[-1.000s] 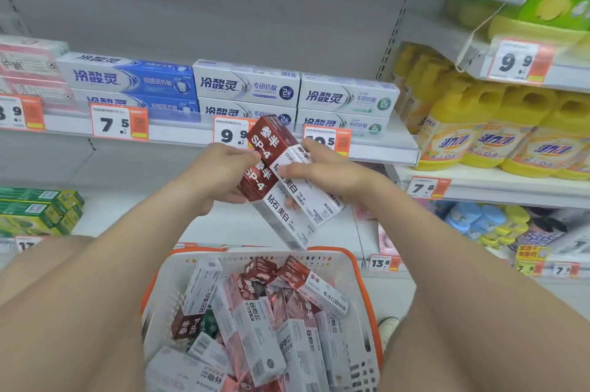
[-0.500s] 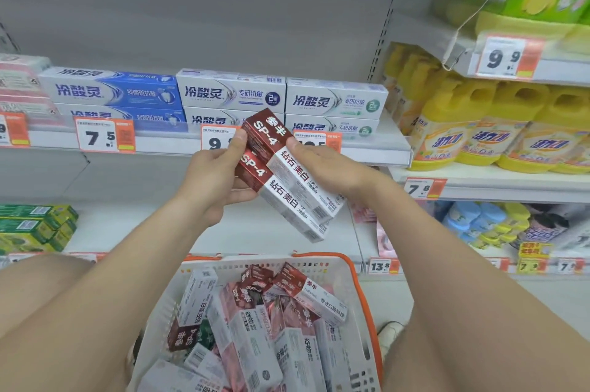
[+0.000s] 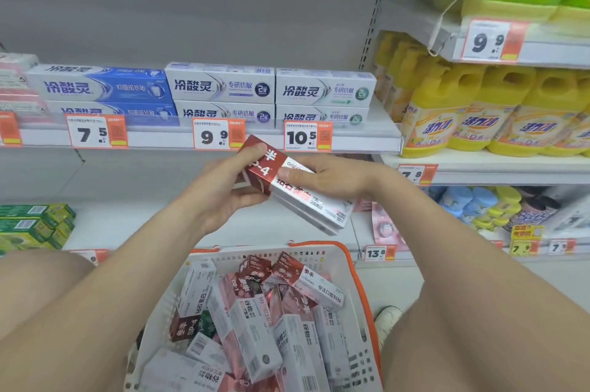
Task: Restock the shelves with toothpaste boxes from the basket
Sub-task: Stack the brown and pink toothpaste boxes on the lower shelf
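pinching toothpaste boxes [image 3: 319, 203] between fingers [image 3: 246, 156]

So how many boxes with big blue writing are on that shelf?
6, in three stacks of two: left stack, middle stack, right stack. More may hide behind them.

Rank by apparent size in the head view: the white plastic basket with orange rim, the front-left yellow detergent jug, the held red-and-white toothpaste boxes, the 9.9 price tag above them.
1. White plastic basket (nearest the camera, so inflated).
2. Yellow detergent jug and held red-and-white toothpaste boxes: roughly alike, unranked.
3. 9.9 price tag.
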{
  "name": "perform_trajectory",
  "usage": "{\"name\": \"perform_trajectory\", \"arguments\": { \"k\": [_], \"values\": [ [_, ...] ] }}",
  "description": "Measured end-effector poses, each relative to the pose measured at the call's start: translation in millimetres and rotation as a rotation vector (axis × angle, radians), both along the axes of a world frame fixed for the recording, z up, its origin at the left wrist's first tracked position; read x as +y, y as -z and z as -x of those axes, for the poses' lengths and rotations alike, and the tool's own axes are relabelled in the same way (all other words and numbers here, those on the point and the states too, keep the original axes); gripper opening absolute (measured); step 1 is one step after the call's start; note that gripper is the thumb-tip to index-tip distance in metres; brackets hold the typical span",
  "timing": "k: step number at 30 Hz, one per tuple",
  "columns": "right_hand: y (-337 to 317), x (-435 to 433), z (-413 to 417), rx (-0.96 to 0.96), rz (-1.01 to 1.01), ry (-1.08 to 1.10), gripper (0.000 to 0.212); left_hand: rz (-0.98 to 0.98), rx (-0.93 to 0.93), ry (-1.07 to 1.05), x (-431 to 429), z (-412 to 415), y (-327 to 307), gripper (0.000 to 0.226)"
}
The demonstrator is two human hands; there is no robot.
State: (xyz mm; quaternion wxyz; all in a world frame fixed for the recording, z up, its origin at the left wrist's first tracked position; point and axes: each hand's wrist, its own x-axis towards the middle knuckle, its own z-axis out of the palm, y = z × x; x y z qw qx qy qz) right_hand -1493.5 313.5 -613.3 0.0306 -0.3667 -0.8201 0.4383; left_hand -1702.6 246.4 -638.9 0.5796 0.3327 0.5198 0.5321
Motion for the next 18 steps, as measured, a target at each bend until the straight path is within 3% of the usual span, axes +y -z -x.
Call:
{"name": "perform_trajectory", "arguments": {
  "k": [6,8,12,15,18],
  "values": [
    [27.2,16.5,-5.4,-0.329,0.259,-0.005,0.063,0.116,0.023,0.065,1.9,-14.7,45.6,0.031],
    [41.8,29.6,-5.1,-0.459,0.165,-0.047,0.072,0.196,0.084,0.137,8.7,-17.6,67.6,0.03],
    [80.2,53.9,0.4,-0.743,-0.111,-0.164,0.096,0.25,0.391,0.26,31.5,-19.7,109.2,0.036],
    [113.7,68.2,4.2,-0.847,-0.361,-0.198,0.091,0.159,0.632,0.266,48.7,-26.9,134.5,0.058],
    [150.4,85.1,3.7,-0.897,-0.487,-0.184,0.087,0.055,0.808,0.314,66.5,-38.5,160.4,0.059]
  ]
}}
